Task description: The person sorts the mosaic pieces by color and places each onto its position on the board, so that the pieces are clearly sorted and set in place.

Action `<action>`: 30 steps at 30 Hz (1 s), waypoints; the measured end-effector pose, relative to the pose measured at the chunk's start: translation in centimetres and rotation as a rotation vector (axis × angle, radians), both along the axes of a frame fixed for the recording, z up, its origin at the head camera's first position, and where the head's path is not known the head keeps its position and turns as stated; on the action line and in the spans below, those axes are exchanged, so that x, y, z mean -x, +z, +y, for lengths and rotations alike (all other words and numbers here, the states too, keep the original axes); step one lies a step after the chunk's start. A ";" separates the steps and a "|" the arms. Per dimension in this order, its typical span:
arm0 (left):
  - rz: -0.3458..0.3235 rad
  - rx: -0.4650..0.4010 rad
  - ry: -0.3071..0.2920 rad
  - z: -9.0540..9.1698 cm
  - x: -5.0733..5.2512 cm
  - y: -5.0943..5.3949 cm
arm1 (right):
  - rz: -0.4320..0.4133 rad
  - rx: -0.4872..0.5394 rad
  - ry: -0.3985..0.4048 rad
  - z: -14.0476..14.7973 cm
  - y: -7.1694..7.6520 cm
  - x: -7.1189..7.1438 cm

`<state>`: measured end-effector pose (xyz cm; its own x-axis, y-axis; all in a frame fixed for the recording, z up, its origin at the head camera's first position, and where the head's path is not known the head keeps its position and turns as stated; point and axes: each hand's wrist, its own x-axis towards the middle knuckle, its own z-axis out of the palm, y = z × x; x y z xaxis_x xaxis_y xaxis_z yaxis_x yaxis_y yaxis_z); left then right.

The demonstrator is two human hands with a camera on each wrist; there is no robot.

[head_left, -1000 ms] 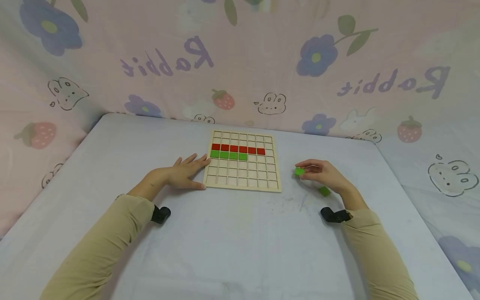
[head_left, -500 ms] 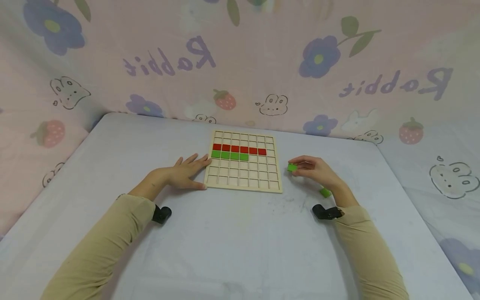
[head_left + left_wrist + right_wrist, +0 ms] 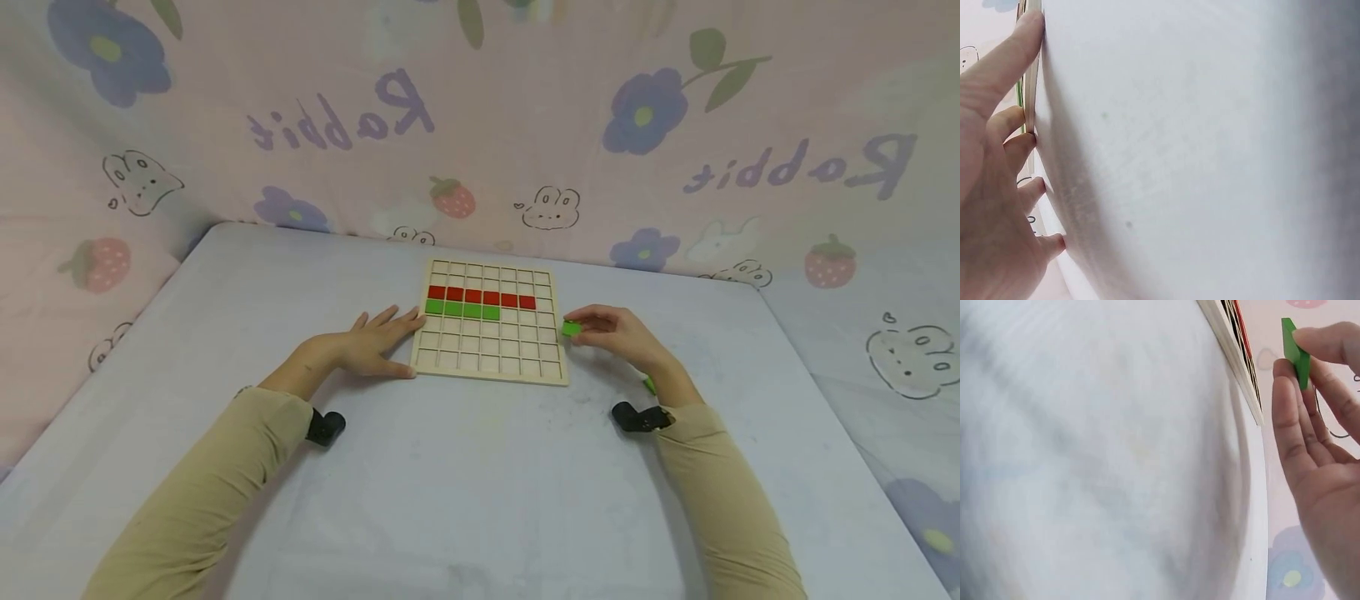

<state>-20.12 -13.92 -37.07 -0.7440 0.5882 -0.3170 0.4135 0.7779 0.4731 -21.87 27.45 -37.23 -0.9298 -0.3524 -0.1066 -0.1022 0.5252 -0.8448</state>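
A pale wooden grid board lies on the table, holding a row of several red tiles and, just below it, a row of several green tiles. My left hand has its fingers spread, with the fingertips and thumb touching the board's left edge. Beyond the board's right edge, my right hand pinches a green square tile between thumb and fingers, raised above the table in the right wrist view. Partly hidden by the right wrist, another green tile lies on the table.
A white cloth covers the table. Behind it hangs a pink curtain printed with rabbits, flowers and strawberries. Black wrist cameras sit at both sleeves, the left camera and the right camera.
My right hand has moved left and slightly away from me, carrying the green tile close to the board's right edge. The left hand stays on the board. The loose green tile has become mostly covered.
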 end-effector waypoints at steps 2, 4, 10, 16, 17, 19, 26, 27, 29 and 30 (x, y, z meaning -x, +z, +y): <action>0.002 0.001 0.000 0.0 0.0 0.0 | 0.000 -0.004 0.000 -0.3 0.0 0.1; 0.005 0.003 -0.001 0.1 0.1 -0.1 | 0.002 -0.010 -0.003 -0.5 0.1 0.2; 0.003 0.007 -0.003 0.0 0.1 -0.1 | 0.026 -0.012 0.000 -1.2 0.2 0.3; 0.002 0.001 -0.003 0.0 -0.1 0.1 | 0.046 0.004 0.004 -1.9 0.3 0.7; 0.002 0.001 -0.003 0.0 -0.1 0.1 | 0.043 0.011 0.006 -2.1 0.3 0.7; 0.003 0.001 -0.003 0.0 -0.1 0.2 | 0.041 0.012 0.010 -2.4 0.4 0.8; -0.003 0.006 0.000 0.0 -0.1 0.2 | 0.040 -0.039 -0.006 -3.2 0.4 1.3; -0.003 0.008 -0.001 0.0 -0.1 0.2 | 0.042 -0.048 -0.008 -3.4 0.4 1.4; -0.003 0.007 -0.003 0.0 0.0 0.1 | 0.045 -0.066 -0.015 -3.6 0.4 1.5; -0.004 0.008 -0.003 0.0 0.0 0.1 | 0.046 -0.070 -0.015 -3.8 0.4 1.6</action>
<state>-20.10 -13.88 -36.98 -0.7407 0.5882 -0.3246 0.4141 0.7802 0.4687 -23.43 23.67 -36.80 -0.9395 -0.3312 -0.0869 -0.1319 0.5843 -0.8007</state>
